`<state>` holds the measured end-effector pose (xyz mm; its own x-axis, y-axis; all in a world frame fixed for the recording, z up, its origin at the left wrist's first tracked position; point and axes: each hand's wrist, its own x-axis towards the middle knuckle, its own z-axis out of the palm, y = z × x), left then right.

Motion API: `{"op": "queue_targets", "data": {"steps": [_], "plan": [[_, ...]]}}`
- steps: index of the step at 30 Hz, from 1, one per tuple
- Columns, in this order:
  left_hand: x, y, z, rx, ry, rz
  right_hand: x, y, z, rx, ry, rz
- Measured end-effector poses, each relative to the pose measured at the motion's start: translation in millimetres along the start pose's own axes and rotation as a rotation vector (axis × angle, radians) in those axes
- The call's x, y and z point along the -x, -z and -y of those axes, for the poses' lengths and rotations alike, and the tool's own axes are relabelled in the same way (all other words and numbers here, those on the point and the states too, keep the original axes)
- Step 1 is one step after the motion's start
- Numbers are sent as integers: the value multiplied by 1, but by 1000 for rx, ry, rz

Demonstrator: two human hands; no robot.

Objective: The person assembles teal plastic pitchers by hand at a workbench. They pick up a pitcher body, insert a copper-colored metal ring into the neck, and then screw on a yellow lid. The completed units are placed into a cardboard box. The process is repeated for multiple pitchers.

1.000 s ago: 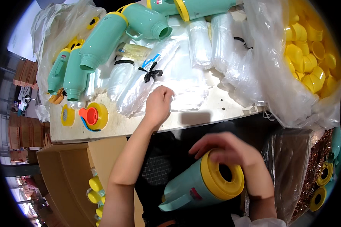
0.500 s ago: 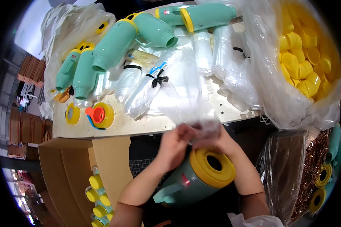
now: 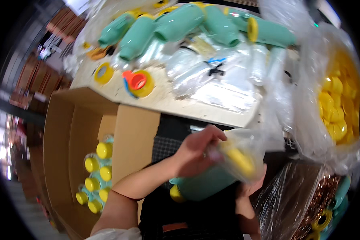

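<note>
Cartons (image 3: 62, 24) stand stacked at the far left, behind an open cardboard box (image 3: 138, 132) that holds yellow-capped teal bottles (image 3: 105, 150) below the table's (image 3: 168, 102) front left corner. Near that corner lie a yellow roll (image 3: 104, 73) and, just right of it, an orange ring (image 3: 137, 81) resting on a yellow disc. Teal flasks (image 3: 180, 22) line the far edge. The left hand (image 3: 200, 151) reaches over the held flask (image 3: 210, 184), which lies tilted before the table's front edge; its fingers are bent, but blur hides whether they pinch anything. Clear plastic packs (image 3: 228, 92) cover the table's middle behind it. A clear bag (image 3: 255, 145) surrounds the flask's yellow right end, and the right hand (image 3: 257, 183) is beside that end, its grip impossible to tell. Copper-coloured strips (image 3: 314, 204) fill a film-draped carton (image 3: 282, 196) below the front right corner. Yellow cups (image 3: 336, 100) crowd a large plastic sack (image 3: 306, 96) at the right edge.
</note>
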<state>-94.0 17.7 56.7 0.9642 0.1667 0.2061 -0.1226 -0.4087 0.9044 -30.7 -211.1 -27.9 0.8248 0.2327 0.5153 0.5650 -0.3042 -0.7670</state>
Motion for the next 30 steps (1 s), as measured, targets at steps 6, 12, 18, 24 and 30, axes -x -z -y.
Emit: {"op": "queue_targets", "data": {"steps": [6, 12, 18, 24, 30], "plan": [[50, 19, 17, -221, 150, -212, 4, -49, 32, -350, -320, 270], [84, 39, 54, -65, 549, -296, 8, -128, -1, -642, -758, 431], [119, 44, 18, -125, 718, -433, 44, -96, 36, -630, -583, 620], [238, -26, 13, 46, 728, -612, 102, -20, 29, -601, -742, 1249], [245, 47, -19, -609, 618, -1257, 42, -108, 132, -880, -553, 1686]]}}
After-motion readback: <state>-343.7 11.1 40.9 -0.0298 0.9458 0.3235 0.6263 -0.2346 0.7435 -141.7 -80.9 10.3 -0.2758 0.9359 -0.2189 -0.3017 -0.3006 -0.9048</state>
